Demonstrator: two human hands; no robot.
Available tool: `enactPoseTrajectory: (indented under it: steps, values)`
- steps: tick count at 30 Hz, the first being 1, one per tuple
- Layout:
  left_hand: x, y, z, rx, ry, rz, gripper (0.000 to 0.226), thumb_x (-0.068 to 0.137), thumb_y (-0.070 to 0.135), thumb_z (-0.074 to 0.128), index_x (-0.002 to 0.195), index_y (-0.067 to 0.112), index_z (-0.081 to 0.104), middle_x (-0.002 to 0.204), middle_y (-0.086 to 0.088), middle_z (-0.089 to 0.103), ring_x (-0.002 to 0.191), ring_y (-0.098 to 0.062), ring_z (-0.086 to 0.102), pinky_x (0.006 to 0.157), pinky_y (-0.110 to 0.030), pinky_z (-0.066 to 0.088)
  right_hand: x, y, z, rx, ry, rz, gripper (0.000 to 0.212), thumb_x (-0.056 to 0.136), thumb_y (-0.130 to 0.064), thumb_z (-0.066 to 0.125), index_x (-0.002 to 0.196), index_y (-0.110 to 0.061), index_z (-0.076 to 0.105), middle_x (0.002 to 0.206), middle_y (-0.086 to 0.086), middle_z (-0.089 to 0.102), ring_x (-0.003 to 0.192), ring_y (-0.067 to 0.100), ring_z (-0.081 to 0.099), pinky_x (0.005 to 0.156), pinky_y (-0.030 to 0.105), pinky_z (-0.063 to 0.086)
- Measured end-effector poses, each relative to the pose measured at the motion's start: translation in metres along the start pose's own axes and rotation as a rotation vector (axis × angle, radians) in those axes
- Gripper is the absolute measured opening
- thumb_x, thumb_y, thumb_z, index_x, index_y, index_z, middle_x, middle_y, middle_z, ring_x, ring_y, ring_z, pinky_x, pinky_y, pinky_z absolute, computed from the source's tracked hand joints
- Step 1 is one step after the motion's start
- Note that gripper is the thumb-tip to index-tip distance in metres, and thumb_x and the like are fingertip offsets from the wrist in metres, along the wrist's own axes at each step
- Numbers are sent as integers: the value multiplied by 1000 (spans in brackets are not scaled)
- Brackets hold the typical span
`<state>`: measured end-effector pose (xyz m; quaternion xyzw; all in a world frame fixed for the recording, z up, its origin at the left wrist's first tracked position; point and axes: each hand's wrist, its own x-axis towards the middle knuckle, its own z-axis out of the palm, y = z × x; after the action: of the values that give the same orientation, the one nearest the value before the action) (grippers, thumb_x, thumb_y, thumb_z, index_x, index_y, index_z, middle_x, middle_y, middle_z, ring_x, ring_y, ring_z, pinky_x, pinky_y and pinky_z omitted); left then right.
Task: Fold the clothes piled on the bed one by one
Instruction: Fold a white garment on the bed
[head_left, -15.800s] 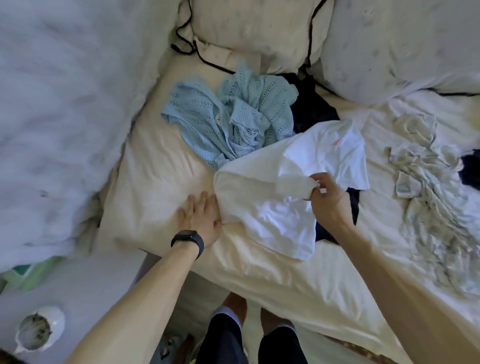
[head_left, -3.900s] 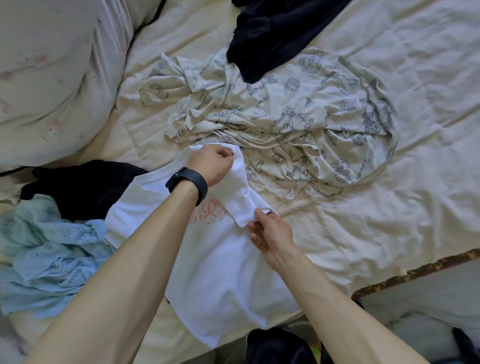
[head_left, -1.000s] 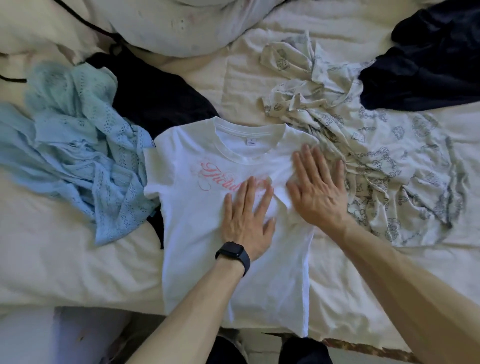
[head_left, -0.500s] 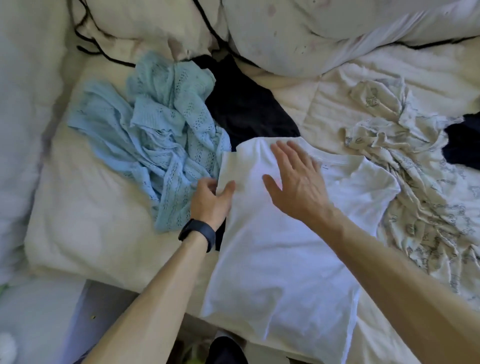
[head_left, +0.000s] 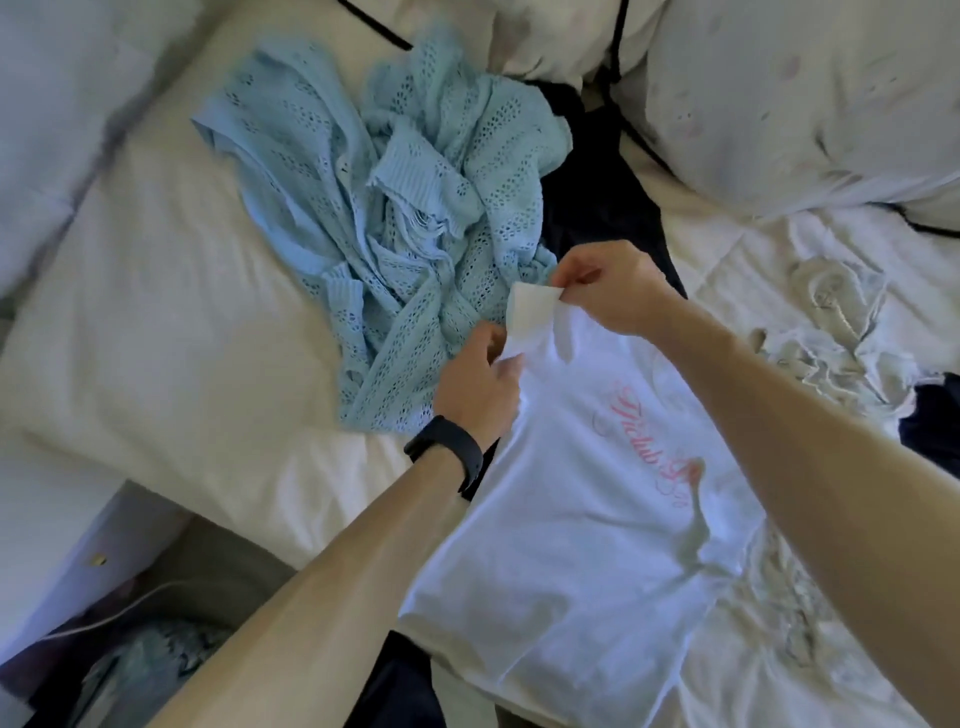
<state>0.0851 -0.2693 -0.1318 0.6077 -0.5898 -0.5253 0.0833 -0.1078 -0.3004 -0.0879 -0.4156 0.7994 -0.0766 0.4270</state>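
A white T-shirt (head_left: 582, 525) with pink script lettering lies flat near the front edge of the bed, partly under my right forearm. Its left sleeve (head_left: 527, 317) is lifted off the bed. My left hand (head_left: 480, 382), with a black band on the wrist, pinches the sleeve's lower edge. My right hand (head_left: 605, 291) pinches the sleeve's upper corner just above it. A crumpled light blue knit garment (head_left: 395, 208) lies to the left of both hands.
A black garment (head_left: 597, 208) lies behind the hands, partly under the blue knit. A patterned cream garment (head_left: 831, 338) is bunched at the right. Pillows (head_left: 779, 104) line the head of the bed. The bed's front edge drops to the floor at lower left.
Both hands have left the shirt's flat body and taken hold of its left sleeve, lifting it. The pink lettering faces up again. The view has shifted left.
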Motion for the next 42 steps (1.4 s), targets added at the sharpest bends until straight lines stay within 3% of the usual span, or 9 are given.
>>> enactPoseTrajectory:
  steps: [4, 8, 11, 14, 17, 22, 29, 35, 42]
  values:
    - [-1, -12, 9, -14, -14, -102, 22, 92, 30, 65, 105, 24, 49, 88, 9, 63, 79, -15, 64, 59, -27, 45, -2, 6, 5, -95, -85, 25, 25, 79, -16, 71, 87, -39, 67, 85, -25, 64, 101, 11, 61, 106, 42, 39]
    - [-4, -19, 11, -56, -108, -114, 47, 76, 36, 79, 105, 33, 42, 81, 24, 60, 67, 14, 55, 51, -8, 38, 4, -3, 17, -287, -118, -11, 29, 82, -30, 74, 106, -40, 63, 95, -20, 62, 109, 12, 56, 92, 35, 25]
    - [-7, -21, 12, 25, -76, -58, 35, 79, 31, 77, 95, 29, 45, 76, 17, 56, 65, 6, 52, 50, -13, 33, -1, 3, 21, -315, -29, -82, 15, 88, -25, 69, 100, -33, 73, 105, -13, 65, 119, 18, 52, 93, 37, 28]
    - [-20, -12, 15, 159, 63, 192, 13, 86, 17, 64, 83, 23, 53, 75, 7, 54, 70, -10, 52, 61, -26, 42, -31, 22, 17, -83, 188, -177, 16, 86, -10, 71, 92, -24, 79, 119, -11, 63, 127, 23, 51, 100, 43, 40]
    - [-43, -3, 25, 344, 235, 618, 16, 75, 9, 51, 79, 16, 65, 76, -5, 57, 70, -31, 53, 60, -36, 41, -78, 62, 11, 44, 359, -230, 22, 86, 1, 69, 88, -17, 80, 130, 1, 62, 125, 26, 54, 104, 26, 39]
    - [-79, -21, 52, 797, -39, 992, 35, 63, 7, 74, 94, 24, 71, 94, 1, 62, 83, -24, 58, 66, -34, 45, -129, 148, 9, -97, 259, -73, 36, 92, 10, 59, 98, -16, 82, 135, 9, 62, 124, 33, 56, 104, 35, 43]
    - [-74, -31, 56, 763, -105, 583, 76, 64, 25, 73, 136, 25, 46, 139, -6, 44, 109, -32, 55, 80, -42, 47, -109, 151, 18, 252, 262, 132, 35, 94, -46, 69, 119, -23, 61, 108, -17, 65, 94, 6, 65, 87, 29, 50]
    - [-62, -14, 53, 641, -203, 322, 77, 73, 81, 55, 126, 25, 51, 119, 3, 53, 106, -23, 50, 86, -37, 44, -60, 116, 15, 203, 178, 215, 58, 90, -62, 60, 60, -20, 34, 47, -13, 33, 44, 7, 38, 57, 32, 34]
    - [-63, -24, 36, 600, -271, 465, 56, 75, 16, 68, 130, 17, 57, 121, -8, 53, 101, -36, 54, 80, -44, 49, -59, 118, 13, -10, 264, 249, 60, 83, -74, 56, 91, -15, 60, 75, -6, 61, 80, 24, 61, 67, 36, 47]
